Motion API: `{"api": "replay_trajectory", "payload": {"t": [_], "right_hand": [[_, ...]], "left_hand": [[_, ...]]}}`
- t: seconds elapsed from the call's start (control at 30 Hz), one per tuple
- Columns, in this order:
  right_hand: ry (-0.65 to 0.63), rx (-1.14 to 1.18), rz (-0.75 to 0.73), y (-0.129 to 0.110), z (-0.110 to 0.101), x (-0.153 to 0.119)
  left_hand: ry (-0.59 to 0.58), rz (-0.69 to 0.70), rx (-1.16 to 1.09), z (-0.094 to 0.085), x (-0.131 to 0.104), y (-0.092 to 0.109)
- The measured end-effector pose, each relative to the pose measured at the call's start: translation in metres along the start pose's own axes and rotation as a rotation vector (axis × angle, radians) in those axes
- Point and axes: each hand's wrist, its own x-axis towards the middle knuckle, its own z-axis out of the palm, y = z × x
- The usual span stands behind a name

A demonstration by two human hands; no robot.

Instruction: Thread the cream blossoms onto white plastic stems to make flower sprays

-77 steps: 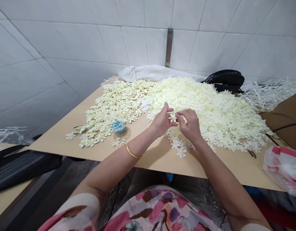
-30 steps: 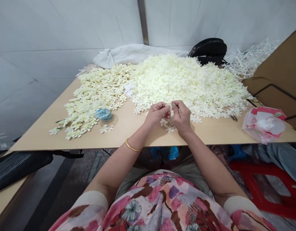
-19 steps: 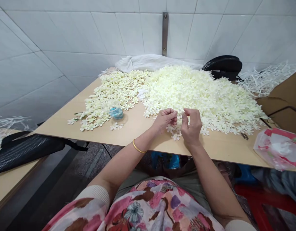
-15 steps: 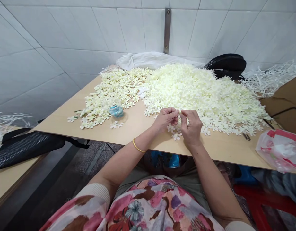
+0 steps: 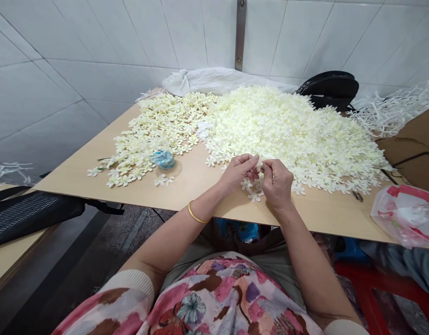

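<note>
My left hand (image 5: 239, 171) is closed in a pinch on a small cream-white artificial flower (image 5: 259, 164). Thumb and forefinger of my right hand (image 5: 278, 184) pinch the same flower from the other side, and the fingers partly hide it. Both hands meet just above the front part of the table (image 5: 197, 204). Below them lie a few loose flowers (image 5: 254, 195). A large heap of pale yellow-white artificial flowers (image 5: 287, 130) rises directly behind my hands. To the left spreads a flatter pile of similar flowers (image 5: 158, 125).
A blue-and-white ball of material (image 5: 163, 159) sits on the left of the table. Along the right are a small metal tool (image 5: 357, 196), a red-and-white plastic bag (image 5: 406, 214), a cardboard box (image 5: 410, 153) and white strands (image 5: 392, 111). A black bag (image 5: 331, 89) stands behind the heap.
The flower's pale petals show more clearly between my fingertips now. Both hands stay close together in nearly the same place, while the view has shifted slightly.
</note>
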Motion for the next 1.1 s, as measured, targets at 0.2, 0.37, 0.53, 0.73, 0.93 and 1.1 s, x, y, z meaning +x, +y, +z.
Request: {"api": "replay_trajectory", "payload": {"t": [0.2,0.37,0.53,0.73,0.93,1.1], "right_hand": [[-0.006,-0.001,0.002,-0.002,0.003,-0.001],[-0.011,0.036,0.034,-0.003,0.003,0.0],[0.005,0.124,0.196,-0.008,0.0,0.002],[-0.007,0.243,0.382,-0.008,-0.002,0.002],[0.075,-0.003,0.136,-0.004,0.001,0.001],[0.1,-0.132,-0.004,-0.001,0.005,0.0]], "left_hand": [[0.005,-0.004,0.026,-0.002,0.0,-0.001],[0.01,-0.024,-0.024,-0.002,0.001,-0.001],[0.021,-0.04,-0.088,0.0,0.0,0.002],[0.019,-0.084,-0.112,0.0,0.0,0.0],[-0.092,-0.166,-0.004,0.002,0.003,0.009],[-0.167,-0.213,0.028,-0.002,0.011,0.013]]}}
